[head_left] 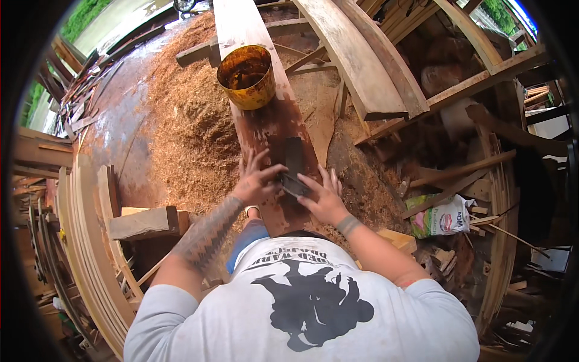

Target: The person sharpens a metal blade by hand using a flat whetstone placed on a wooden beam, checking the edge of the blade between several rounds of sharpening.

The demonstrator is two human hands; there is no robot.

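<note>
Left hand (pixel 256 182) and right hand (pixel 324 196), outer fingers splayed, pinch a dark flat piece (pixel 294 186) between them; the dark bar (pixel 294 151) points ahead along the plank (pixel 270 130)

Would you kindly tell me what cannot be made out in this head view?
In the head view:
Whether the left hand touches the dark block: blurred.
Palm of the right hand: hidden by its own back.
Far end of the plank: cut off by the upper edge.
Its near end: hidden by the shirt.
What the yellow container holds: dark inside.
</note>
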